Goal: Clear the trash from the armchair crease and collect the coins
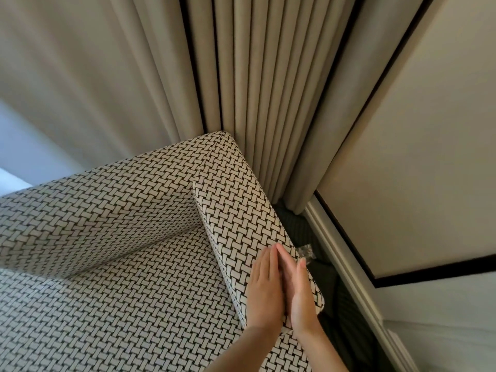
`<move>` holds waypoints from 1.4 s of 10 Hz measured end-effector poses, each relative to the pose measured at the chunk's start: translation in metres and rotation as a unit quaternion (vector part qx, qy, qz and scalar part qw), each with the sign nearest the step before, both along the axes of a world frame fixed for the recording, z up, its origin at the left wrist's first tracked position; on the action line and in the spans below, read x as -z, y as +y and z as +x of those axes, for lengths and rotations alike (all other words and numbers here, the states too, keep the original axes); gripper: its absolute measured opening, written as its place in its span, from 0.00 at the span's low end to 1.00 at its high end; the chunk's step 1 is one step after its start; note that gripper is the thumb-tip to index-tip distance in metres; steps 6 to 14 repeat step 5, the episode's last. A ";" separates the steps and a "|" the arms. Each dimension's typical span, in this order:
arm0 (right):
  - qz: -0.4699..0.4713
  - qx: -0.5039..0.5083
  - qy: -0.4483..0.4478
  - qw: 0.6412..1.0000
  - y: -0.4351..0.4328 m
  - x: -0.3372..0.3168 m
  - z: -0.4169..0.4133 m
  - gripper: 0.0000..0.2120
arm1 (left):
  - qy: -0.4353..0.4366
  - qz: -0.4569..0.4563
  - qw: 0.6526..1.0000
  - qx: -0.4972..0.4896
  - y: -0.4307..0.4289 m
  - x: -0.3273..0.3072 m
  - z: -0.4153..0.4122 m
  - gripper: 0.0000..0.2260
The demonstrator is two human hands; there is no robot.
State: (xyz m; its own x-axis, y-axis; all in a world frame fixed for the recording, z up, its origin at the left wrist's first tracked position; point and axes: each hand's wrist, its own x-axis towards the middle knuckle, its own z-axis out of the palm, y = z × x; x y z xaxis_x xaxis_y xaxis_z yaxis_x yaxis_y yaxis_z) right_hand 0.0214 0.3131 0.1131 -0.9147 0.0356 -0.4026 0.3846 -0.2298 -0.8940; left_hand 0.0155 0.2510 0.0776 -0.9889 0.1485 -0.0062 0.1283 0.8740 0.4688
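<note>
**Palms together over the armrest, no coins in sight**

Left hand [264, 288] and right hand [302, 291], at 5 o'clock, are pressed flat with fingers straight. Neither grip clamps anything visible; anything between the palms is hidden. The armchair crease [161, 241], at 9 o'clock from them, shows no trash or coins. A crinkled clear scrap [306, 253] lies on the floor [328, 280] at their 1 o'clock. Judged step: searching. Next, work fingers into the crease. No container in view.

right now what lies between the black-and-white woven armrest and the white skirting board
In the head view, dark striped carpet with a small crumpled clear wrapper lying on it.
</note>
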 end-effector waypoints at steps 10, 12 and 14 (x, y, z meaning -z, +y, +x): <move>0.089 -0.057 0.010 0.994 0.006 -0.004 -0.003 0.24 | -0.276 0.536 0.788 -0.125 -0.046 -0.036 -0.021 0.25; 0.089 -0.057 0.010 0.994 0.006 -0.004 -0.003 0.24 | -0.276 0.536 0.788 -0.125 -0.046 -0.036 -0.021 0.25; 0.089 -0.057 0.010 0.994 0.006 -0.004 -0.003 0.24 | -0.276 0.536 0.788 -0.125 -0.046 -0.036 -0.021 0.25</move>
